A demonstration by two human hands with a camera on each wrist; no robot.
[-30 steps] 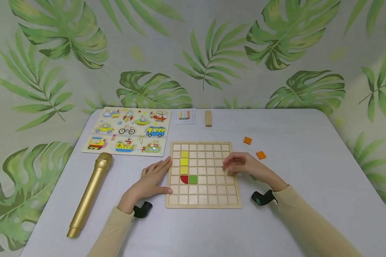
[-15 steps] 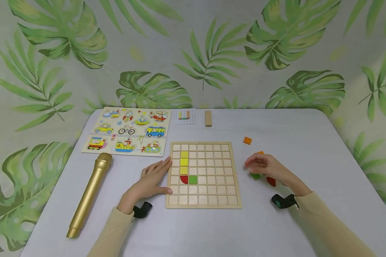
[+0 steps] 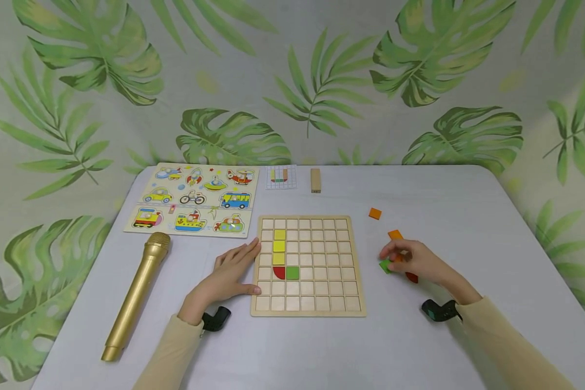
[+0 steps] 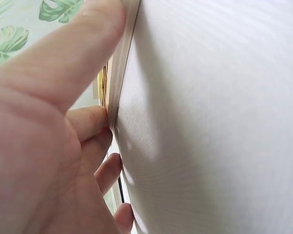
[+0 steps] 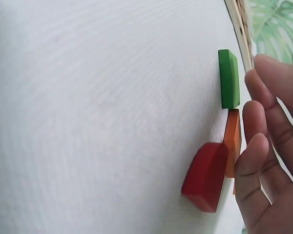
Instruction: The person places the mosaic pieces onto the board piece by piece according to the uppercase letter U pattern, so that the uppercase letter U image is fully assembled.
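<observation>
My left hand rests along the left edge of a wooden grid board, its fingers and thumb touching the rim. On the board stand a column of three yellow tiles, a red quarter-round tile below them and a green square tile beside that. Right of the board, my right hand hovers over loose pieces, fingers loosely bent and holding nothing. Near its fingertips lies a green tile. An orange tile and a red curved tile lie beside it, partly hidden by the hand in the head view.
Another orange tile lies farther back. Behind the board are a pattern card and a wooden block. A vehicle puzzle and a gold microphone occupy the left side. Leafy cloth hangs behind.
From the board's right edge, my right hand has moved right to the loose tiles. The left hand and the tiles on the board have stayed put.
</observation>
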